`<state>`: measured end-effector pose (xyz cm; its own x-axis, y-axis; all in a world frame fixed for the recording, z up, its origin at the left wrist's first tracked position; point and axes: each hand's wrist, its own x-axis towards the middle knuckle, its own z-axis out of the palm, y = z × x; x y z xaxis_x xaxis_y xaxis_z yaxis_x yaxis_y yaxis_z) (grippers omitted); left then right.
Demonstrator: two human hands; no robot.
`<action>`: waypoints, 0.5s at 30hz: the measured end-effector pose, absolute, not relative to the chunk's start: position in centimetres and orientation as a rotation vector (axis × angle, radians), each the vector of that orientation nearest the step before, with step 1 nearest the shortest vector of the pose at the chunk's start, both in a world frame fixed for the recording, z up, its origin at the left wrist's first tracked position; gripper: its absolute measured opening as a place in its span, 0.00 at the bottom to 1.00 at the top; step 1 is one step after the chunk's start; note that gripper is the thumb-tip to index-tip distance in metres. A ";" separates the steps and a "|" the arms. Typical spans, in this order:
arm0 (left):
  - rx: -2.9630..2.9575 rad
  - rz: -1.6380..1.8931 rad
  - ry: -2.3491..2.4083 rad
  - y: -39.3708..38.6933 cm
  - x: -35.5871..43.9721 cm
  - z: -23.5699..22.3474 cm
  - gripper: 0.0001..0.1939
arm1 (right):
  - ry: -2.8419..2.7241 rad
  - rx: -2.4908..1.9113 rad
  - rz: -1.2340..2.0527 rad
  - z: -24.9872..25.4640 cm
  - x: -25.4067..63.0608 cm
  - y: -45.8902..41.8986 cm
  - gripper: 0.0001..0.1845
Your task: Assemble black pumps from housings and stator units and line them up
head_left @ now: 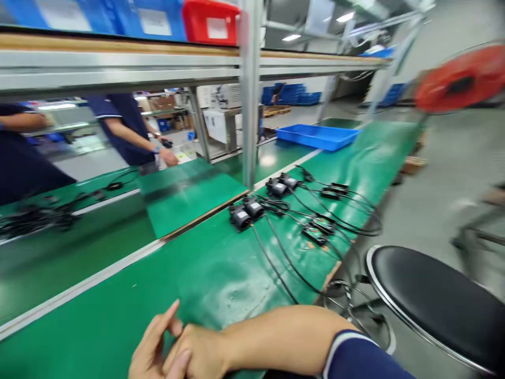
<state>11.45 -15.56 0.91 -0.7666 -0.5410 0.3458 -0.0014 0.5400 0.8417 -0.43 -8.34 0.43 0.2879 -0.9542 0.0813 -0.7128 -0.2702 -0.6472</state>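
At the bottom of the head view, my left hand [148,345] and my right hand [199,350] touch each other above the green work surface [165,279]. My left hand is open, with a finger stretched up and the thumb lying across the right hand. My right hand is closed, its fingers curled in against the left; whatever may be inside is hidden. Farther along the bench stand several black cylindrical housings [253,208] with white labels. Their black cables run to small open black units [314,235] with green parts near the bench edge.
A blue tray [315,141] lies farther down the bench. A metal post [249,105] holds a shelf with blue bins [153,20] and a red bin [211,23]. Right are a black stool [434,300] and a red fan [460,81]. Across the line, a co-worker [126,126] stands.
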 end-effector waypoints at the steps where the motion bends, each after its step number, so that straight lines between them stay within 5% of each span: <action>1: 0.359 -1.199 -2.195 -15.2 11.5 1.2 0.30 | 1.448 -2.109 -0.748 -0.2 0.0 -8.2 0.29; 8: 0.107 -0.994 -2.184 -13.4 10.9 2.8 0.23 | 1.360 -2.125 -1.297 -5.2 2.5 -7.7 0.37; 15: 0.068 -0.857 -2.216 -13.8 11.3 2.5 0.25 | 1.156 -2.042 -1.448 -5.0 1.6 -7.1 0.25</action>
